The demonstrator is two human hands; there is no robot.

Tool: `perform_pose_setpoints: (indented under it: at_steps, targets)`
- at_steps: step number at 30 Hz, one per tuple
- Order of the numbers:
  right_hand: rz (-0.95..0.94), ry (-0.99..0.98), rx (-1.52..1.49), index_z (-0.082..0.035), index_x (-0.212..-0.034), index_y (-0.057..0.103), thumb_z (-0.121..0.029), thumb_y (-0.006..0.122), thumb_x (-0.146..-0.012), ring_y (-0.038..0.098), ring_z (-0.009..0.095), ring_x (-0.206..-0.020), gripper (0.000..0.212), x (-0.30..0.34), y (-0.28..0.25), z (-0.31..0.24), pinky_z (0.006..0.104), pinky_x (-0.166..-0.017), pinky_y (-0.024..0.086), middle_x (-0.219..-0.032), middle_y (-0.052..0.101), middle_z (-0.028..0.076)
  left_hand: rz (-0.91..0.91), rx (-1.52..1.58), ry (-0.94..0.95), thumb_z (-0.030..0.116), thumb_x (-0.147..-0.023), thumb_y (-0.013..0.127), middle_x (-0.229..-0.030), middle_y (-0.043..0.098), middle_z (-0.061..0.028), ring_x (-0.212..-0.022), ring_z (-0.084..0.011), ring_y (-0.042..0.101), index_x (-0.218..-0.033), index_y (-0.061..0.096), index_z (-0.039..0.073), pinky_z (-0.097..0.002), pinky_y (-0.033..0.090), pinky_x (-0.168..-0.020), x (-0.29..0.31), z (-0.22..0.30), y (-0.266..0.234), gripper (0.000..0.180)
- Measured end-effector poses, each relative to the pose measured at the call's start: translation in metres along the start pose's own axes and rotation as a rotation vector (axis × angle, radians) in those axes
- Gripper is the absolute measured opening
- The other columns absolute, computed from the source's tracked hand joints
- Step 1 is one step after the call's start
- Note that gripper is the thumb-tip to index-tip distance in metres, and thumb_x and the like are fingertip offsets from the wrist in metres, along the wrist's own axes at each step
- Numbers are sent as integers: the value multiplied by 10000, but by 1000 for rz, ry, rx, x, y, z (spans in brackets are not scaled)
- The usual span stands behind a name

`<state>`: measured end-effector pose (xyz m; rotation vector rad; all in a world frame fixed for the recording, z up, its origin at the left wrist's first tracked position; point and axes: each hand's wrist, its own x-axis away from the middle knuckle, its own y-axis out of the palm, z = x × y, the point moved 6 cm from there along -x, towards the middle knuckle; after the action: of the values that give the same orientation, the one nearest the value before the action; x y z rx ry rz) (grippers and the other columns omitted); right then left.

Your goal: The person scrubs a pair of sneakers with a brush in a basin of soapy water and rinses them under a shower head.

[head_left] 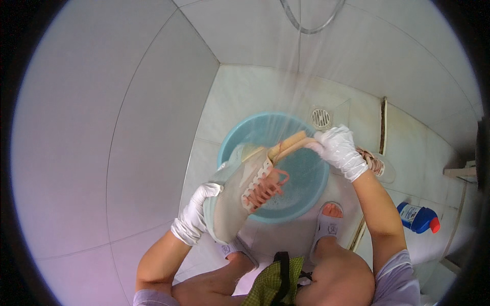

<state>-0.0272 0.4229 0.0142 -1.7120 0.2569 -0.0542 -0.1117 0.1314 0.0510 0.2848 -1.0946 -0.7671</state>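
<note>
Pale grey-beige fabric sneaker with pink laces (232, 204): held tilted over the near-left rim of the round, light-blue plastic basin (280, 218), toe toward you. Your white-gloved left hand (196, 214) is clamped on the pale-green sole near the toe, probably to steady the weight. Your white-gloved right hand (339, 150) pinches the far end of a flat tan-and-pink strip (288, 144) at the shoe opening; tongue or insole, cannot tell. Held out so, it likely leaves the opening exposed to the thin, clear water streams (298, 97). Basin presumably sits there to catch runoff, just beside the round slotted floor drain (321, 118). Blue plastic bottle with red cap (419, 218) lies well apart, to your right.
</note>
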Motion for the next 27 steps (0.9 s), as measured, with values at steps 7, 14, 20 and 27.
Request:
perform_pose_setpoints:
  at_steps: [7,14,20,27]
  targets:
    - [50,-135,-151,-129,-654,614,-469,569,-851,599,295,-530,395,6,6,-52,417,-553,422,-575,600,96,50,-118,27,396,-767,562,-1262,553,-223,-1098,-378,565,-1395,406,4,-484,459,-957,-9,0,5,757]
    - [159,-301,86,-150,-643,589,-349,551,-849,573,259,-478,288,17,-9,-92,414,-529,403,-536,566,71,-185,200,11,396,-828,497,-1313,520,-207,-1151,-338,546,-1386,405,11,-456,442,-990,-31,-2,20,684]
    - [20,16,9,-121,-686,622,-346,595,-811,637,257,-523,259,17,14,-26,411,-440,450,-508,557,87,19,89,3,406,-828,483,-1318,522,-202,-1114,-339,569,-1397,395,8,-463,469,-958,-16,-14,3,700]
    - [58,120,-36,-114,-612,542,-441,639,-820,558,289,-492,399,-8,2,-34,406,-502,425,-535,527,89,66,61,18,414,-832,503,-1258,564,-183,-1039,-315,605,-1374,428,16,-418,502,-903,-14,-10,6,677]
